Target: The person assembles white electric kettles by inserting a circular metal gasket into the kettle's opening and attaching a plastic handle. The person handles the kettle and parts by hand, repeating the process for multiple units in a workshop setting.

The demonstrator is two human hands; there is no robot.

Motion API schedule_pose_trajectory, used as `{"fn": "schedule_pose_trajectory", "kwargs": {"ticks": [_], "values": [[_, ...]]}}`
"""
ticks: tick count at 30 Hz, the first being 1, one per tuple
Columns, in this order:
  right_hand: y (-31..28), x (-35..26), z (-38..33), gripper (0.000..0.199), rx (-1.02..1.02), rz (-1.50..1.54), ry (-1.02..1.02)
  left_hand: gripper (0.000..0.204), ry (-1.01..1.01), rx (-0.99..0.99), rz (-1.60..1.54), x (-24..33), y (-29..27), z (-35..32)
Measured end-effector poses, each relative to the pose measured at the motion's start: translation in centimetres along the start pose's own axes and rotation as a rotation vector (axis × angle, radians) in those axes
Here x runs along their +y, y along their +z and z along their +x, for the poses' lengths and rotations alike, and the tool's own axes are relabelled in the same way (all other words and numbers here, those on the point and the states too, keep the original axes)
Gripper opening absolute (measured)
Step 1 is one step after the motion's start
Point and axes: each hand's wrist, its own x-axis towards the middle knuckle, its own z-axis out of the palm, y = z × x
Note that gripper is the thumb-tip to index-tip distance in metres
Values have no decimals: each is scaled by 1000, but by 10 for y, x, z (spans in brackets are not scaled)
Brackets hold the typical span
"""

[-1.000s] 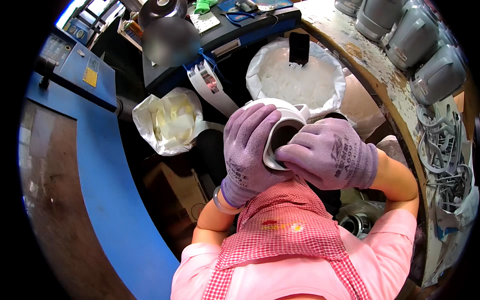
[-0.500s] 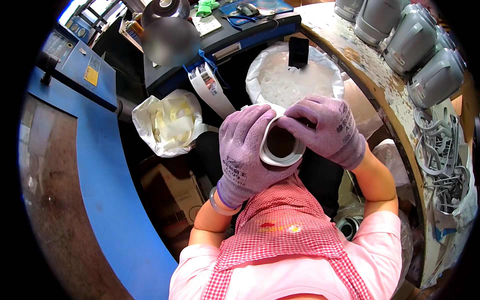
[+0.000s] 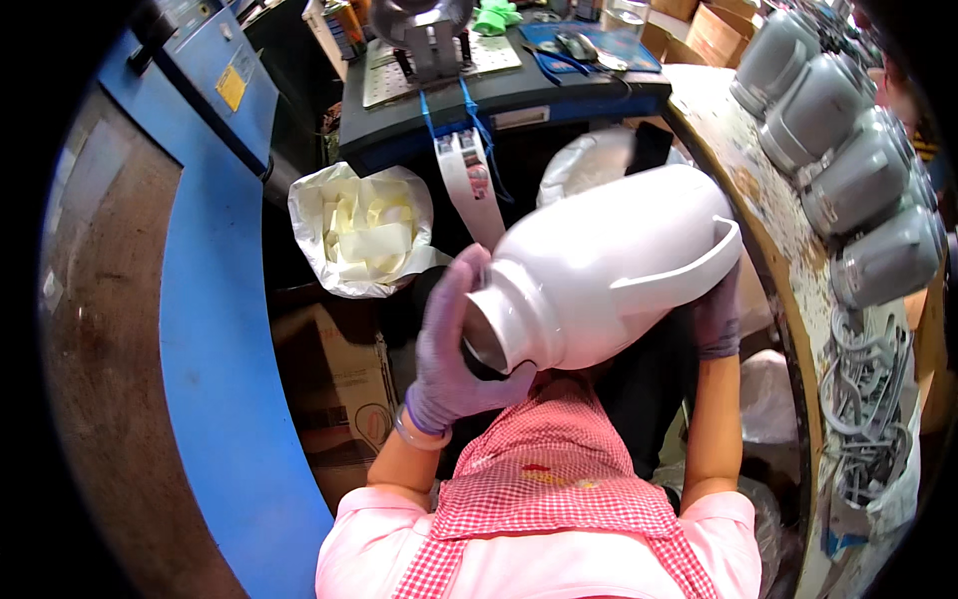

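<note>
A glossy white jug [image 3: 599, 270] with a long side handle [image 3: 684, 275] lies tilted across my lap, its round open neck pointing lower left. My left hand [image 3: 444, 354], in a purple-grey glove, is closed on the neck, fingers above the rim and thumb below it. Behind the handle, near the base, my right hand [image 3: 718, 317] holds up the jug's other end. The jug hides most of the right hand's fingers.
A bag of pale yellow strips [image 3: 359, 240] stands left of a hanging label strip [image 3: 469, 185]. Past the jug are another white bag [image 3: 584, 165] and a dark bench [image 3: 499, 105]. Grey jugs [image 3: 828, 120] and grey handles [image 3: 863, 399] line the worn right-hand table [image 3: 733, 140].
The jug, seen mouth-up before, has been tipped onto its side. My right hand has gone from the rim to the base end; my left hand stays at the neck. The view has shifted.
</note>
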Motion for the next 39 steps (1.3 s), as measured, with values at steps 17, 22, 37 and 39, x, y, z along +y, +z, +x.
{"fn": "schedule_pose_trajectory", "kwargs": {"ticks": [17,22,37,39], "values": [[316,33,143,23,-1070,-1322,-912,125,-658,-140,-66,-86,103,-157],[309,38,122,15,-1175,-1548,-775,124,-676,-146,-61,-88,102,-159],[66,26,77,23,-138,-185,297,123,-696,-171,3,-83,108,-151],[66,40,81,23,-133,-125,303,123,-719,-163,-12,-81,111,-150]]}}
